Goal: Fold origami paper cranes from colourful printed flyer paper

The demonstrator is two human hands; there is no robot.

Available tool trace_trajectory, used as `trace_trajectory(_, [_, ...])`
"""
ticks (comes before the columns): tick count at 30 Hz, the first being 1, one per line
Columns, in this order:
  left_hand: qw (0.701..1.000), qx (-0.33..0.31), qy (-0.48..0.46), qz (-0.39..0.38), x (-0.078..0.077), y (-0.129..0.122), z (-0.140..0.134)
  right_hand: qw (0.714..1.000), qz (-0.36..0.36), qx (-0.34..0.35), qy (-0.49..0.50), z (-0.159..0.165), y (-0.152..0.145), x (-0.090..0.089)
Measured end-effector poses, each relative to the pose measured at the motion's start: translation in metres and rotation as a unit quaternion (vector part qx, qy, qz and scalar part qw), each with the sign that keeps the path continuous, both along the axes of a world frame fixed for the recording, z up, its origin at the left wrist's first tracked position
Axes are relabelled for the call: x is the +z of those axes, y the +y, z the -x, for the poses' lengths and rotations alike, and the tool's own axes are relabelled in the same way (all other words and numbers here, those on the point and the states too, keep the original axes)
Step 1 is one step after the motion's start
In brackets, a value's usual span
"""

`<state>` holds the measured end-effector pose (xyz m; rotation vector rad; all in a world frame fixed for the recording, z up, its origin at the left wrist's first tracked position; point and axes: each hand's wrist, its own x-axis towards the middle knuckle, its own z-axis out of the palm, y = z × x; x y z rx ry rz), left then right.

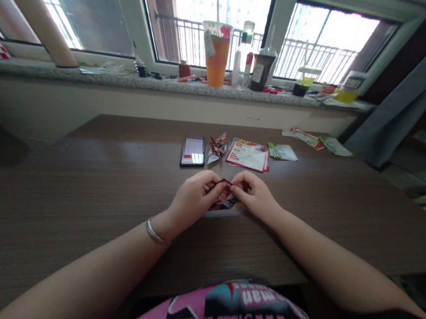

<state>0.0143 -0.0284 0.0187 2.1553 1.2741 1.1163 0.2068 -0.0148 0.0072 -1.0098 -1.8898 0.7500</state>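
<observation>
Two hands met at tabletop (75, 205) centre. Left hand (192, 198) (bracelet at wrist) pinched folded paper (226, 197) from left; right hand (257, 196) gripped its other edge. Behind: phone (193, 151), small folded figure (217, 147), flyers (248, 155).

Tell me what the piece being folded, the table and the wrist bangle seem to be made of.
The folded piece, pinched by the left hand and right hand, looks like thin printed paper, glossy, with sharp creases. The table looks like dark wood or wood-grain laminate, matte, with streaked grain; which one cannot be told. The bangle on the left wrist looks like polished silvery metal, since it glints.
</observation>
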Motion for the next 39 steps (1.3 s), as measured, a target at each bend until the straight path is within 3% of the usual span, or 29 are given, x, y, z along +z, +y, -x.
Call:
trace_trajectory(16, [1.000, -0.001, 0.012, 0.005, -0.004, 0.002, 0.001, 0.994, 0.079, 0.026, 0.067, 0.001, 0.003, -0.008])
trace_trajectory(27, [1.000, -0.005, -0.006, 0.019, -0.007, 0.002, 0.000, 1.000, 0.008, -0.025, -0.001, 0.002, -0.003, 0.005])
trace_trajectory(39, [0.999, -0.026, 0.024, 0.012, -0.003, -0.001, -0.004, 0.999, 0.020, -0.012, 0.022, 0.003, -0.001, -0.002])
